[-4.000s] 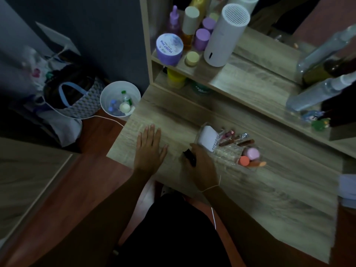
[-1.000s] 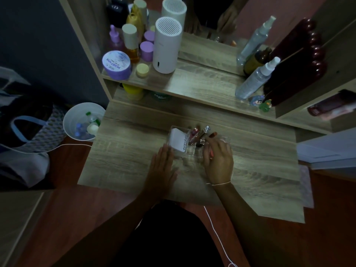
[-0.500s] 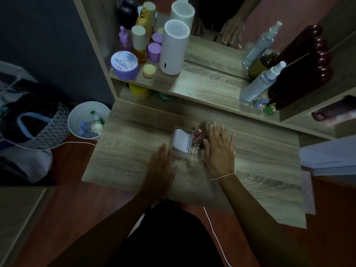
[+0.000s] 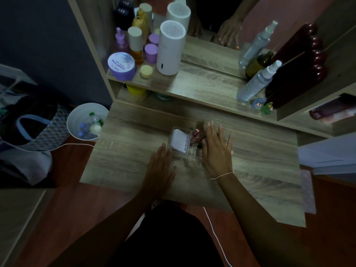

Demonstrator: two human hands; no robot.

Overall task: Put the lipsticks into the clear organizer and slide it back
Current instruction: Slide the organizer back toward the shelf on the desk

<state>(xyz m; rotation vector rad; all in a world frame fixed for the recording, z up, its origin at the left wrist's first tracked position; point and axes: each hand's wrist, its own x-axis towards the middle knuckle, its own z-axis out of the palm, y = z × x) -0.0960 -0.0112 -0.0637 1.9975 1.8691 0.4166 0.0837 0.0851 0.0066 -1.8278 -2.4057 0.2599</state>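
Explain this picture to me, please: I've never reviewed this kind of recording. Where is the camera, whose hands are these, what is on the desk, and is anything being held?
There is no machine here. A person wears a wide-angle camera on the head, so you look down past their arms at a wooden desk.

The left hand and right hand are both open and flat, with no grip closed on anything. They sit on either side of a clear organizer, apparently pushing it toward the back.

Inside it are a white box and some lipsticks; the right hand hides part of it.

On the shelf behind stand a white cylinder, a purple jar and a spray bottle. A mirror repeats the hands.
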